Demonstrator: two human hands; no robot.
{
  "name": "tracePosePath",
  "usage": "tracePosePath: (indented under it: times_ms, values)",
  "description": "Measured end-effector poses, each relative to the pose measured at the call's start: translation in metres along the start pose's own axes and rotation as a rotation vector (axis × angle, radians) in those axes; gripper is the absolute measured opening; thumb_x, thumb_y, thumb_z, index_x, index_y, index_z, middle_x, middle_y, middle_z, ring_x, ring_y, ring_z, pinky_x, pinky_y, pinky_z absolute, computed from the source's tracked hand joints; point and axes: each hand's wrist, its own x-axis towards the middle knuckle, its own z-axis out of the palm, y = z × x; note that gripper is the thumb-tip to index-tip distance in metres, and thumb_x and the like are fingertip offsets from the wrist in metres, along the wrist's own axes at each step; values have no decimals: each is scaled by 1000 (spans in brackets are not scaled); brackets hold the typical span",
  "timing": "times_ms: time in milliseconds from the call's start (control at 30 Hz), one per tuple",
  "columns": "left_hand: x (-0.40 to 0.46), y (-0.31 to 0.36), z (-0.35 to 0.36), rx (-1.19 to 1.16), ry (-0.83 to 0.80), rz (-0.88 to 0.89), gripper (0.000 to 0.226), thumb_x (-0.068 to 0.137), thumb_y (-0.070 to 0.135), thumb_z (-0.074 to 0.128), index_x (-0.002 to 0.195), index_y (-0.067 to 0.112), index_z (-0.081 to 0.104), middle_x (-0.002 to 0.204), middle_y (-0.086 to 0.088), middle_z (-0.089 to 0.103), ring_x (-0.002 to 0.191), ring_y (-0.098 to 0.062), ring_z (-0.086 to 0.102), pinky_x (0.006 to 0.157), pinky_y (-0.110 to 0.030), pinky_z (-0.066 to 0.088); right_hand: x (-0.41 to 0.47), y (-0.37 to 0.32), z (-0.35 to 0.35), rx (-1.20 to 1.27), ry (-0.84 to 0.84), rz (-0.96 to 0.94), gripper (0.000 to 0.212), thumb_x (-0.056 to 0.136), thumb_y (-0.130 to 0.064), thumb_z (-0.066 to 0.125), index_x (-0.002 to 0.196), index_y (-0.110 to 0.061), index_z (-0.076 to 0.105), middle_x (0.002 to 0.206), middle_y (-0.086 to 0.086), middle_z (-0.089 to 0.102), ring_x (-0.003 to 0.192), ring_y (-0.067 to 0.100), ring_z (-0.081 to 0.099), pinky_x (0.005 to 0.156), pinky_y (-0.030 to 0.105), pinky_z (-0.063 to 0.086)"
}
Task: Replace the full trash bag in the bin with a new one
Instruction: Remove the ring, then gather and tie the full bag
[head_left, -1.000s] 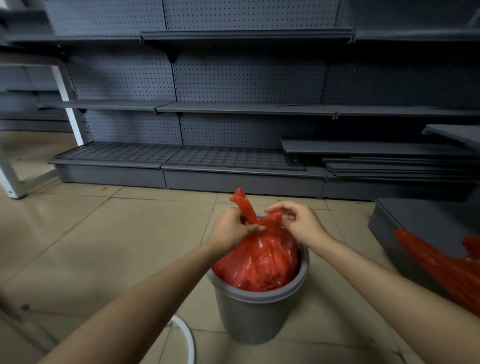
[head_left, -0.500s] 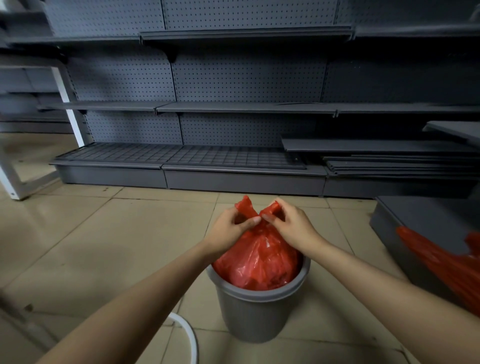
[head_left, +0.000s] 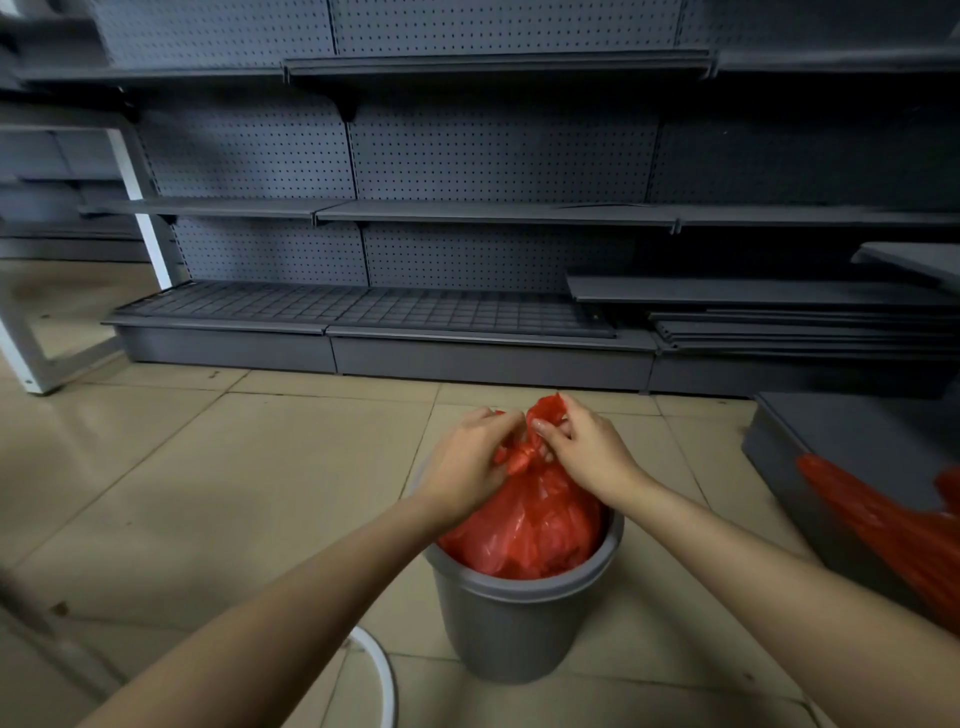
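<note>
A grey round bin (head_left: 514, 623) stands on the tiled floor in front of me. A full red trash bag (head_left: 535, 525) bulges out of its top. My left hand (head_left: 467, 462) pinches the bag's gathered neck from the left. My right hand (head_left: 587, 449) grips a red ear of the bag from the right, a tip of it sticking up between the hands. A small knot of red plastic shows between my fingers. A second red bag (head_left: 883, 525) lies flat on a grey platform at the right.
Empty grey pegboard shelving (head_left: 467, 208) runs along the back with a low base deck. Loose shelf boards (head_left: 779, 317) are stacked at the right. A grey platform (head_left: 810, 431) sits right of the bin. A white frame (head_left: 31, 364) stands at left, a white curved tube (head_left: 382, 670) near my feet.
The long bag ear that stood up a second ago has been pulled down. Both hands have closed in together over the bag's neck, working a knot.
</note>
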Motion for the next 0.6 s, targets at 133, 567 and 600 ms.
tracePosePath:
  times_ms: [133, 567, 600]
  values:
    - [-3, 5, 1, 228, 13, 168, 25, 73, 7, 65, 93, 16, 56, 87, -4, 67, 84, -21, 52, 69, -21, 27, 0, 0, -1, 14, 12, 26, 24, 89, -31, 59, 104, -14, 61, 75, 4, 70, 77, 22, 65, 72, 34, 47]
    - [2, 2, 2, 351, -46, 66, 14, 76, 8, 62, 89, 8, 67, 86, -9, 68, 84, -28, 59, 71, -28, 39, -6, -4, 4, 132, 1, 155, 32, 81, -16, 64, 106, -25, 46, 84, 2, 71, 83, 23, 66, 74, 33, 50]
    - [3, -1, 2, 328, -73, 16, 18, 78, 10, 57, 94, 7, 66, 92, -10, 67, 89, -29, 56, 75, -32, 40, -9, -5, 4, 127, -32, 132, 36, 79, -15, 64, 105, -26, 42, 86, 3, 71, 83, 22, 65, 77, 35, 51]
